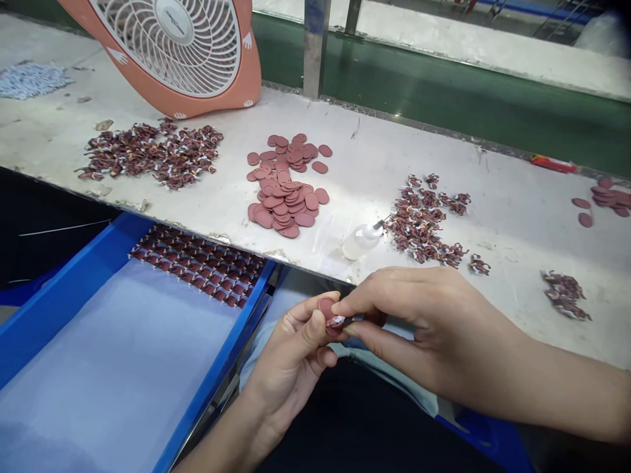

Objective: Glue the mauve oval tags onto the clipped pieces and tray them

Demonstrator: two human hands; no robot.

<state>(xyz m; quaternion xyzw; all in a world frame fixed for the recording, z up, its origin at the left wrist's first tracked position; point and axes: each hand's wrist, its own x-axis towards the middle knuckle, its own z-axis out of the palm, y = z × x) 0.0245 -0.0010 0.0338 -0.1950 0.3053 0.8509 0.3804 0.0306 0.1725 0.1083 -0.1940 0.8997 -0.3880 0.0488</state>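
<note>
Below the bench edge, my left hand (296, 351) pinches a reddish-brown oval disc (325, 306) between thumb and fingers. My right hand (419, 328) meets it from the right, thumb and forefinger closed on a small dark brown figurine (336, 322) with a whitish patch, which lies against the disc's face. Fingers cover part of the figurine. Above the hands, a white squeeze bottle (362, 241) with a dark thin nozzle lies tilted on the bench. Right of it spreads a pile of similar brown figurines (421, 220), and left of it a heap of oval discs (286, 197).
An orange fan (197, 79) stands behind a larger figurine pile (152, 152). Left of my hands, a blue tray (64, 315) holds rows of assembled pieces (202, 263) at its far end. A red tool (553, 163), more discs (611, 197) and a few figurines (564, 294) lie at right.
</note>
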